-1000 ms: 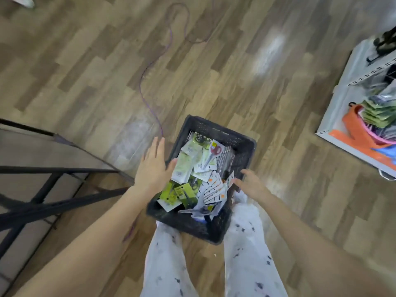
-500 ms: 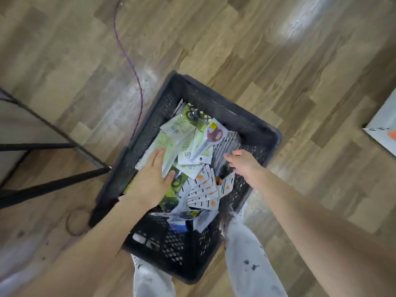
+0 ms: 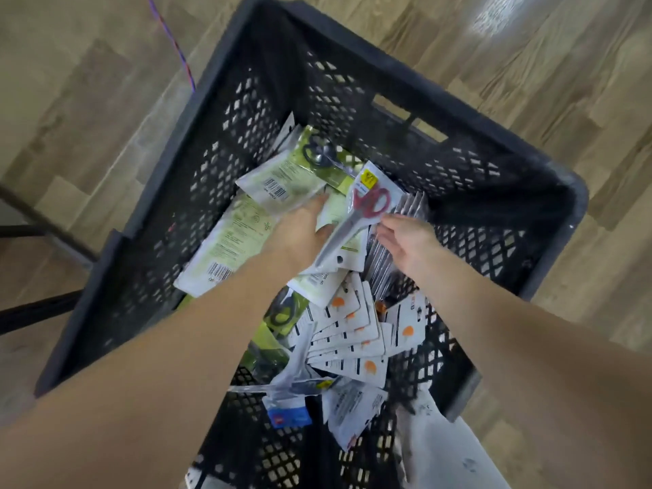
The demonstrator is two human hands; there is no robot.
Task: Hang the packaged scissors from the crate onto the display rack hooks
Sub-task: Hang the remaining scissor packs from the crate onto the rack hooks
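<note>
A black perforated crate (image 3: 458, 111) stands on the wood floor and holds several packaged scissors. On top of the pile lies a red-handled scissors pack (image 3: 367, 206). Pale green packs (image 3: 233, 238) lie to its left, and white cards with orange marks (image 3: 352, 333) fan out nearer me. My left hand (image 3: 300, 231) reaches into the crate with straight fingers resting on the green packs, its thumb beside the red-handled pack. My right hand (image 3: 405, 238) is at that pack's right edge, fingertips touching it, above a row of upright packs (image 3: 409, 206). The display rack is out of view.
Dark metal frame bars (image 3: 31, 231) run along the floor left of the crate. A purple cord (image 3: 176, 51) trails across the floor behind it. My light spotted trouser leg (image 3: 444, 453) is against the crate's near right corner.
The camera has dropped much closer to the crate. Both hands have moved deeper in and forward, closing in on the red-handled scissors pack from either side.
</note>
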